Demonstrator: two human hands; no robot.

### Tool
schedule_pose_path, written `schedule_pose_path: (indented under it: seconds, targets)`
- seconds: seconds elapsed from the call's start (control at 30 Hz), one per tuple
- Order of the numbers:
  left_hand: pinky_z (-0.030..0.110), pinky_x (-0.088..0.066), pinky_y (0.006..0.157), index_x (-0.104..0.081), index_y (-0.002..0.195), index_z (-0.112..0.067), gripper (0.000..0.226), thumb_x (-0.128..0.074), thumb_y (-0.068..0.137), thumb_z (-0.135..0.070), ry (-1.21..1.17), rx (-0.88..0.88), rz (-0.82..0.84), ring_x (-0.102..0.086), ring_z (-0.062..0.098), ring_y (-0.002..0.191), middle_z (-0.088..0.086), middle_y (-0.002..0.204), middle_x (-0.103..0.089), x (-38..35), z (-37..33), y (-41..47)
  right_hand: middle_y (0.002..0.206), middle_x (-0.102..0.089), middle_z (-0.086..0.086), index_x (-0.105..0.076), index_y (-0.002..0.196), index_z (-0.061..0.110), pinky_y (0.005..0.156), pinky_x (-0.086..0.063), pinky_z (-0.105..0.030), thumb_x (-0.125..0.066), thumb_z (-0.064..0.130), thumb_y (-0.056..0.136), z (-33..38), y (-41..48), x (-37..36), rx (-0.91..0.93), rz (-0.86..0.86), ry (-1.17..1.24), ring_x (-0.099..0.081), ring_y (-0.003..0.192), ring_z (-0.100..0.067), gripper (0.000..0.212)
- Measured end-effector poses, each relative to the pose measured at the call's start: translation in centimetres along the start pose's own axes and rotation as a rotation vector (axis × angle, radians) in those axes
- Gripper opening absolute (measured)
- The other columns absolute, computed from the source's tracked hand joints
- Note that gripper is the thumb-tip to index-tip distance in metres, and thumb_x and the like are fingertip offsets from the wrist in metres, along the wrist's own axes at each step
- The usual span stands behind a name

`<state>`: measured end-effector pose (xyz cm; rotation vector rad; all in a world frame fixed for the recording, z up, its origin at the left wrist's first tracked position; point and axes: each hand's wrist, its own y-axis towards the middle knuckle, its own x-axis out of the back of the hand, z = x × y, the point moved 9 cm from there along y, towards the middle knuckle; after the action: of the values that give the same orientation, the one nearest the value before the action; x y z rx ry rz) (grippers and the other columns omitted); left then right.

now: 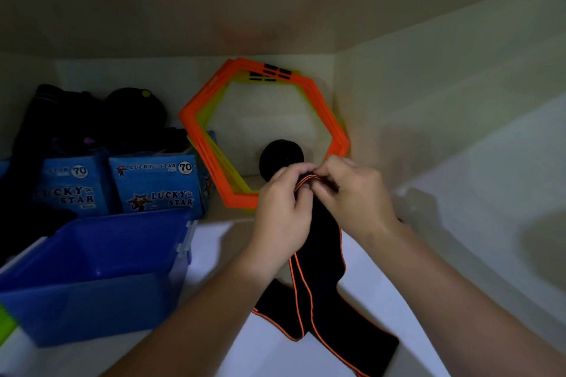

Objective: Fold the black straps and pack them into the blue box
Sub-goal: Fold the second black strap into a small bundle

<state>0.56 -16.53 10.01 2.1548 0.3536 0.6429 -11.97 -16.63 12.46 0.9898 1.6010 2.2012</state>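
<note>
Black strap (318,285) with orange edging is the main thing going on, and it's pretty long: the top end is pinched up between both hands near the middle of the shelf (413,300), and the rest hangs down and trails over the white shelf surface toward the front edge, where it splits into two flat tails. It isn't in the box at this point.

Going by size, the blue box (92,278) sits at the front left of the shelf, open on top, nothing visible inside from this angle, though it's dim. Behind it, toward the back left, are two blue cartons (159,184) printed "Lucky Star" side by side, with dark bags or cases (92,116) piled behind them; too dark to say what those are.

Leaning against the back wall are orange hexagon frames (266,131), with a yellow one tucked behind. A black rolled-up bundle (280,156) sits inside that hexagon, just behind the hands.

Left hand (281,211) has a closed grip on the strap's top end, fingers curled over it. Right hand (352,193) is pinching the same end from the other side, thumb and fingertips tight on the fabric, the two hands touching.
</note>
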Motion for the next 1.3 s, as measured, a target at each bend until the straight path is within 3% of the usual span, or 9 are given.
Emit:
schedule_pose_path:
  seconds: [0.33, 0.47, 0.53, 0.73, 0.87, 0.97, 1.07, 1.17, 1.3]
  targets:
    - [0.021, -0.048, 0.094, -0.068, 0.126, -0.012, 0.036, -0.047, 0.102, -0.028, -0.063, -0.024, 0.091, -0.063, 0.006, 0.112, 0.000, 0.117, -0.069, 0.0, 0.3, 0.0, 0.068, -0.064, -0.001, -0.059, 0.079, 0.011, 0.052, -0.041, -0.026, -0.070, 0.030, 0.081, -0.2, 0.2, 0.0, 0.008, 0.032, -0.039, -0.057, 0.057, -0.019, 0.022]
    - [0.016, -0.044, 0.096, -0.070, 0.123, -0.012, 0.032, -0.048, 0.104, -0.026, -0.104, 0.004, 0.077, -0.061, 0.002, 0.116, -0.001, 0.118, -0.070, 0.8, 1.6, 0.3, 0.080, -0.067, 0.008, -0.073, 0.097, 0.015, 0.065, -0.051, -0.022, -0.078, 0.028, 0.082, -0.5, -0.4, 0.0, 0.012, 0.155, 0.101, -0.059, 0.067, 0.004, 0.022]
    - [0.015, -0.044, 0.096, -0.071, 0.122, -0.014, 0.029, -0.049, 0.104, -0.024, -0.124, 0.013, 0.088, -0.061, 0.002, 0.116, -0.003, 0.118, -0.071, 0.9, 1.9, 0.3, 0.088, -0.075, 0.003, -0.078, 0.103, 0.015, 0.072, -0.054, -0.023, -0.079, 0.023, 0.084, -1.3, -0.9, 0.0, -0.047, 0.158, 0.229, -0.069, 0.076, -0.005, 0.021]
    - [0.021, -0.048, 0.100, -0.072, 0.122, -0.011, 0.031, -0.050, 0.104, -0.024, -0.250, 0.061, 0.090, -0.065, 0.001, 0.117, -0.005, 0.117, -0.074, 0.7, 1.7, 0.2, 0.073, -0.071, 0.002, -0.077, 0.079, 0.017, 0.061, -0.051, -0.025, -0.083, 0.018, 0.080, -1.8, -0.1, 0.2, -0.192, 0.107, 0.345, -0.064, 0.063, -0.010, 0.006]
    - [0.021, -0.050, 0.082, -0.074, 0.111, -0.008, 0.030, -0.047, 0.106, -0.021, -0.286, 0.061, 0.091, -0.066, -0.002, 0.097, -0.009, 0.096, -0.074, 0.9, 1.1, 1.3, 0.068, -0.065, 0.006, -0.074, 0.079, 0.018, 0.058, -0.046, -0.016, -0.082, 0.015, 0.077, -0.5, 2.0, 0.6, -0.154, 0.110, 0.259, -0.056, 0.060, -0.008, 0.009]
    - [0.038, -0.051, 0.072, -0.075, 0.102, -0.009, 0.035, -0.045, 0.106, -0.027, -0.266, 0.075, 0.055, -0.067, 0.010, 0.082, 0.006, 0.084, -0.073, 1.6, 1.4, 2.5, 0.063, -0.061, 0.012, -0.073, 0.077, 0.017, 0.056, -0.040, -0.010, -0.080, 0.015, 0.078, -0.2, 3.4, 0.4, -0.154, 0.145, 0.238, -0.055, 0.058, -0.001, 0.008]
    - [0.032, -0.053, 0.095, -0.072, 0.116, -0.005, 0.033, -0.046, 0.106, -0.022, -0.313, 0.096, 0.031, -0.069, 0.016, 0.107, 0.008, 0.107, -0.076, 2.0, 1.3, 4.3, 0.056, -0.056, 0.013, -0.070, 0.074, 0.016, 0.052, -0.036, -0.013, -0.079, 0.014, 0.078, -0.6, 5.3, 0.4, -0.196, 0.119, 0.262, -0.051, 0.052, -0.001, 0.009]
    - [0.026, -0.049, 0.098, -0.070, 0.122, -0.003, 0.033, -0.048, 0.103, -0.019, -0.345, 0.104, -0.009, -0.068, 0.015, 0.112, 0.008, 0.115, -0.074, 2.7, 0.5, 6.8, 0.059, -0.060, 0.009, -0.066, 0.070, 0.021, 0.055, -0.043, -0.026, -0.077, 0.024, 0.072, -1.1, 7.5, 0.6, -0.252, 0.077, 0.318, -0.052, 0.053, -0.003, 0.011]
    - [0.026, -0.049, 0.102, -0.065, 0.128, -0.011, 0.039, -0.049, 0.099, -0.030, -0.430, 0.093, -0.014, -0.066, 0.009, 0.114, -0.003, 0.116, -0.072, 3.5, -0.4, 9.0, 0.052, -0.057, 0.006, -0.059, 0.063, 0.024, 0.049, -0.037, -0.025, -0.073, 0.021, 0.072, -0.5, 9.9, 1.5, -0.294, 0.038, 0.426, -0.049, 0.043, -0.006, 0.017]
